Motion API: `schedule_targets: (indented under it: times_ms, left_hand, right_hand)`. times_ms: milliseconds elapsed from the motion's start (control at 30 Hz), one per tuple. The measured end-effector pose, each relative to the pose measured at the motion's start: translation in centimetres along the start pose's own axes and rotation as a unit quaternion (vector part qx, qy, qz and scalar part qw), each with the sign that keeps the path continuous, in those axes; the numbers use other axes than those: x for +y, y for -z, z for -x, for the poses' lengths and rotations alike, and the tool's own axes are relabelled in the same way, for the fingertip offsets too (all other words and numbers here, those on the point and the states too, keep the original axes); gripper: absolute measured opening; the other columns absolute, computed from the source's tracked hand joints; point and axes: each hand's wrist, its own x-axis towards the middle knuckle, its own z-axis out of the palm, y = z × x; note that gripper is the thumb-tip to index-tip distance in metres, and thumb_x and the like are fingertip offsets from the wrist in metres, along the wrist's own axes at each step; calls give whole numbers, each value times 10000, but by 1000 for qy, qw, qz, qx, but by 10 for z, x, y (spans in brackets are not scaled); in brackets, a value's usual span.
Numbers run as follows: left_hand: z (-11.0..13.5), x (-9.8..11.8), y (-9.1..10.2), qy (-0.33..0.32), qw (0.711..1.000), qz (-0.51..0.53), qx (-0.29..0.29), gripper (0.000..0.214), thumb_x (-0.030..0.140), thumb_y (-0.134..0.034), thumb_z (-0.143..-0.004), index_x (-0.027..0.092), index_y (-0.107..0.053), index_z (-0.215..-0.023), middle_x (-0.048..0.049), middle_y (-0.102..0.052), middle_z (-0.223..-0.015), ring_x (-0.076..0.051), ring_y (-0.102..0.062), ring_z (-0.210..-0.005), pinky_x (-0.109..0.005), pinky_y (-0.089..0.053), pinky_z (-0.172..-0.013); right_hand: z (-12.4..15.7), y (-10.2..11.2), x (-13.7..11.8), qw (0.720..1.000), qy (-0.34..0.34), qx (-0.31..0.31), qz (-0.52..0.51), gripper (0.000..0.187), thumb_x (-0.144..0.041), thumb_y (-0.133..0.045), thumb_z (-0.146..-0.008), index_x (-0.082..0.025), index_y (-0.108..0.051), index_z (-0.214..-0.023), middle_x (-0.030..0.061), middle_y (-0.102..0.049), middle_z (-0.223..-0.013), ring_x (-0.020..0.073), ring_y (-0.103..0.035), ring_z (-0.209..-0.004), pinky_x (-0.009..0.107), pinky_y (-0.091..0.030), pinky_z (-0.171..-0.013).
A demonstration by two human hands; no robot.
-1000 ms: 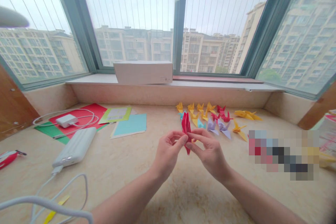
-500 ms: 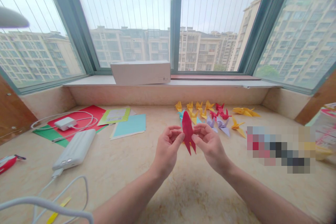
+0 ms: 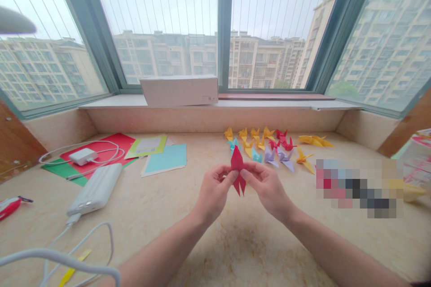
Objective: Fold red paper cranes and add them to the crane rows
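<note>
A folded red origami paper (image 3: pixel 237 158) is held upright above the counter, between both hands. Its broad point faces up and two narrow points hang below my thumbs. My left hand (image 3: pixel 216 187) pinches its left side between thumb and fingers. From the other side, my right hand (image 3: pixel 267 184) grips it the same way, both thumbs nearly meeting at its middle. Fingertips behind the paper are partly hidden. Just beyond stand several small folded cranes: yellow cranes (image 3: pixel 248 150), red cranes (image 3: pixel 287 143), purple cranes (image 3: pixel 285 158) and blue cranes (image 3: pixel 257 156).
At left lie blue paper (image 3: pixel 168 159), red paper (image 3: pixel 126 143), a white power bank (image 3: pixel 97 189), a charger (image 3: pixel 83 157) and a cable (image 3: pixel 60 258). A white box (image 3: pixel 180 92) rests on the sill. Larger yellow folded pieces (image 3: pixel 314 141) and a pixelated patch are at right.
My hands have drawn closer together on the red paper. Its upper part looks wider and more diamond-like, and the two lower points have come nearer each other.
</note>
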Motion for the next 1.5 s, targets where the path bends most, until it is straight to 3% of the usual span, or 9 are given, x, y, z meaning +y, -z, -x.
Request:
schedule_targets:
  times_ms: [167,367,567,767,967,1167,1300,1433,1500]
  left_hand:
    - [1,-1,0,-8,1000,-18,-8,242,365,-718,-808,132,-721,-875,-65,-731,-802,-190,-666,-762,-281,-512,-710]
    - [0,-3,2,11,998,-55,-39,217,346,-683,-836,136,-725,-871,-69,-747,-815,-198,-679,-767,-288,-514,-729]
    - [4,-6,-3,30,995,-61,-73,240,363,-688,-833,130,-706,-889,-86,-748,-854,-197,-682,-760,-277,-506,-697]
    - [3,-7,-2,64,993,-33,-89,169,298,-704,-802,133,-693,-833,-73,-751,-801,-191,-684,-731,-286,-511,-706]
    - [4,-7,-4,81,989,-49,-117,147,255,-709,-772,124,-684,-834,-81,-749,-824,-188,-678,-750,-289,-502,-720]
    - [8,-4,-7,98,985,-8,-139,234,268,-743,-754,137,-635,-915,-52,-727,-745,-154,-649,-666,-263,-482,-652]
    - [6,-2,-7,101,987,33,-119,307,335,-767,-754,139,-611,-932,-65,-737,-729,-176,-671,-661,-275,-498,-626]
    - [2,2,-5,87,992,68,-63,371,360,-808,-724,136,-595,-930,-70,-747,-731,-190,-695,-681,-284,-521,-643]
    - [2,3,-5,92,991,80,-50,380,376,-805,-730,132,-593,-928,-76,-753,-748,-197,-707,-699,-302,-538,-679]
  right_hand:
    - [-3,3,1,1000,9,13,-1,335,-486,-785,-726,-196,-757,-890,64,-769,-849,228,-714,-809,407,-576,-823]
    - [-5,6,2,1000,-8,12,17,309,-454,-749,-776,-198,-755,-948,74,-772,-917,220,-711,-832,376,-569,-796]
    - [-7,8,-6,999,-5,39,31,274,-457,-767,-745,-189,-760,-800,58,-757,-757,218,-699,-770,360,-557,-747]
    - [-9,8,-7,1000,-13,26,12,337,-482,-765,-744,-187,-750,-904,62,-765,-856,200,-688,-793,333,-542,-752]
    - [-9,9,-5,997,-6,75,25,363,-511,-805,-680,-168,-722,-770,56,-747,-753,175,-666,-684,313,-538,-705]
    - [-9,9,-3,995,4,103,9,327,-494,-792,-707,-184,-722,-787,44,-746,-768,165,-668,-682,292,-532,-683]
    - [-10,10,-5,997,-5,74,-1,363,-509,-775,-728,-181,-727,-876,72,-765,-852,190,-696,-754,311,-549,-727]
    - [-9,11,-3,999,-38,-26,8,407,-516,-774,-727,-180,-737,-954,80,-771,-885,211,-710,-757,352,-567,-734]
    - [-9,11,0,998,-42,-43,24,379,-521,-758,-742,-178,-745,-903,69,-770,-842,208,-707,-731,352,-564,-720]
